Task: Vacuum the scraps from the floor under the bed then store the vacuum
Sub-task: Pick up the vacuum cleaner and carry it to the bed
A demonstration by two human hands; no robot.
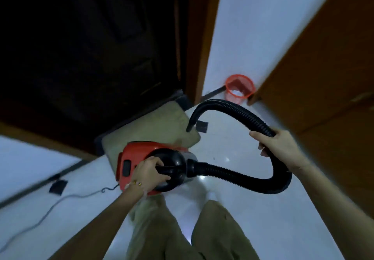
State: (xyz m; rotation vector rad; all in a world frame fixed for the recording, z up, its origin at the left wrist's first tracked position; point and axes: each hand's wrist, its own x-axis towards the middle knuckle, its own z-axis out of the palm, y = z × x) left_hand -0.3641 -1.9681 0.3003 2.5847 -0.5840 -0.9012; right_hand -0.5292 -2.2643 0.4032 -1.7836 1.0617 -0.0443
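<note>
- Left hand (150,170): fingers wrapped round the black handle on top of the red canister vacuum (139,152); beaded bracelet (134,183) on the wrist.
- Right hand (277,144): clenched round the black corrugated hose (232,173), partway along its length.
- Hose path: leaves the vacuum's front, dips in a loop below the right forearm, rises through the right hand, then arches over to the tapered nozzle tip (190,127), which points down over the doormat.
- Vacuum position: in front of the person's legs, over the near corner of the olive doormat (162,126). Cannot tell whether it rests on the floor or hangs clear.
- Grey power cord (60,201) trails from the vacuum's rear across the white tiled floor (232,148) to the lower left.
- Doormat lies at the threshold of a dark doorway (81,47).
- Orange mesh wastebasket (239,88) stands against the wall, beside a brown wooden panel (323,67); white contents are inside.
- View is motion-blurred.
</note>
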